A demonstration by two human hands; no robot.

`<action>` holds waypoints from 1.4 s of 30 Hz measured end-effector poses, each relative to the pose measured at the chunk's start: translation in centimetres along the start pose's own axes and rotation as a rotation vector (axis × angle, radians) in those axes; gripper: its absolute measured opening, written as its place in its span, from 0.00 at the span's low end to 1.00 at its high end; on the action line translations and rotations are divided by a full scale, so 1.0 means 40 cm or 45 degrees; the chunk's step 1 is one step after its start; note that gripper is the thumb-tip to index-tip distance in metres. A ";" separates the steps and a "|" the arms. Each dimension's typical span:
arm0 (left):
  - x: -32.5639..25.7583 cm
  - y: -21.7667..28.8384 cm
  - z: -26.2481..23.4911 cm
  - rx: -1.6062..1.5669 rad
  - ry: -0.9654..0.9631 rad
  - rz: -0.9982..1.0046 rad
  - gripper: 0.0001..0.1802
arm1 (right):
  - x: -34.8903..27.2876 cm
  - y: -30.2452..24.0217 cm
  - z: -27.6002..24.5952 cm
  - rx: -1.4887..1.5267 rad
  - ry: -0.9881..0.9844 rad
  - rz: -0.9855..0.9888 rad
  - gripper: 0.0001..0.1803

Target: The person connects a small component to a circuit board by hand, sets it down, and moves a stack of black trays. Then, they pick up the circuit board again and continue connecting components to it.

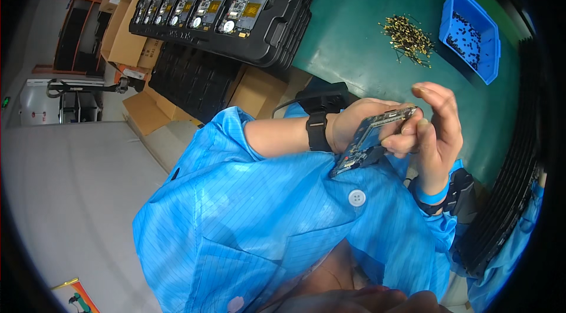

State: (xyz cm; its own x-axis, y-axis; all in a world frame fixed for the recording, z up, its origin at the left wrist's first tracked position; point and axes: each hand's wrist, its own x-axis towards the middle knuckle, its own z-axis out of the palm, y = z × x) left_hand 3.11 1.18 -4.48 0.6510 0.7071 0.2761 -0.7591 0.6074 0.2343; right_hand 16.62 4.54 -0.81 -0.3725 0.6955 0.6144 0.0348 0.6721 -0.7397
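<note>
My left hand [358,122] grips a dark circuit board [367,138] with a pale metal strip, held tilted in front of my chest. Its fingers wrap round the far side and the upper right end. Close to that end is my right hand [442,130], fingers bent and thumb and index tips apart, with nothing visible held between them. The thumb is beside the left fingertips; whether it touches the board I cannot tell. On the green table [348,24] beyond lies a pile of small black pieces with yellow ends [408,40].
A blue plastic bin [494,47] with small black parts stands at the far right. Stacked black trays [280,30] of circuit boards are at the far left, above open cardboard boxes [265,92]. More black trays [501,195] line the right side, near another blue sleeve [513,260].
</note>
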 end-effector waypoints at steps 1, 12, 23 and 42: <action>-0.002 -0.001 -0.003 -0.023 0.011 -0.018 0.17 | 0.005 0.000 -0.006 0.183 -0.145 0.114 0.14; -0.017 0.002 0.031 -0.020 0.117 -0.070 0.18 | 0.006 0.018 -0.019 0.731 -0.413 0.331 0.07; -0.056 0.103 0.127 1.642 0.709 0.047 0.22 | -0.039 0.011 0.003 0.577 0.180 0.715 0.03; -0.054 0.111 0.113 1.895 0.738 0.041 0.12 | -0.030 -0.005 -0.013 0.063 -0.175 0.125 0.08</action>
State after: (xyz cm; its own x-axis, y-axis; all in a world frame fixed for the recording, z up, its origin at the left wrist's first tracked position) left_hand -1.67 0.71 0.16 0.2844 0.9587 0.0042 0.1284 -0.0425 0.9908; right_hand 17.53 3.70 -1.26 -0.4931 0.7135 0.4978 0.0331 0.5872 -0.8088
